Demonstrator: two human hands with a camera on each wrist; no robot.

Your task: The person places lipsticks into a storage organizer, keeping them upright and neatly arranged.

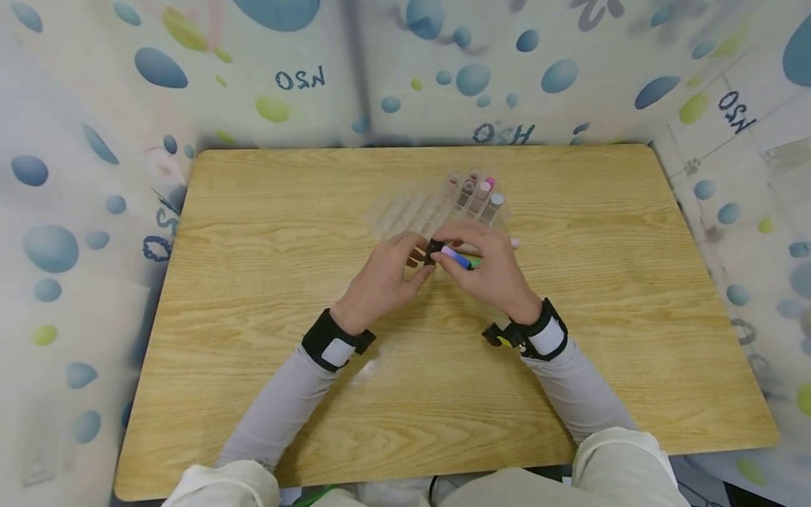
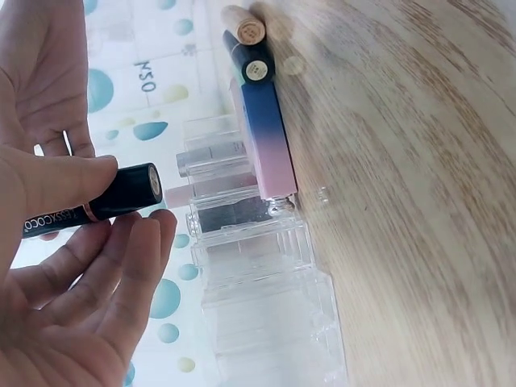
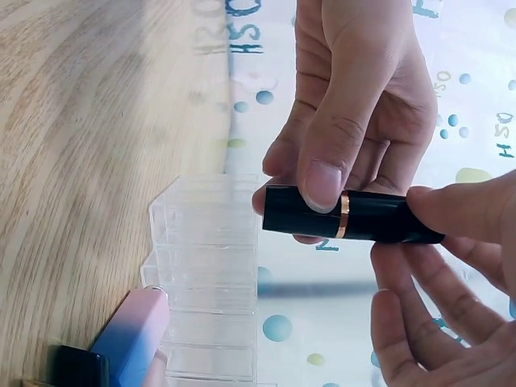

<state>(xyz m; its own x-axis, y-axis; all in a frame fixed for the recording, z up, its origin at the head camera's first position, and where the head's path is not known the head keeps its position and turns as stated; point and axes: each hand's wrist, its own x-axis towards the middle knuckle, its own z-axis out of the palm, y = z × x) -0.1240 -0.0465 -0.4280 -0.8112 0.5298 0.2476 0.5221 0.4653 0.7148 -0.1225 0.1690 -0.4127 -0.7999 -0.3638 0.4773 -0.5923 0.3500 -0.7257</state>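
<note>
Both hands hold one black lipstick tube (image 3: 300,211) with a thin gold band, upright over the table. In the right wrist view my left hand (image 3: 355,105) pinches its lower part, thumb flat against the side. My right hand (image 3: 459,322) grips the upper end between thumb and fingers. The left wrist view shows a round label on the tube's bottom and white lettering above the band. In the head view the left hand (image 1: 386,274) and right hand (image 1: 488,264) meet in front of a clear compartment organizer (image 1: 405,211).
Several lipsticks stand in the organizer's right part, one with a pale blue cap (image 1: 497,200). Before it lie a blue-to-pink tube (image 2: 268,137), a black tube (image 2: 256,64) and a beige-ended tube (image 2: 248,28). A patterned curtain (image 1: 405,84) hangs behind the wooden table (image 1: 266,225).
</note>
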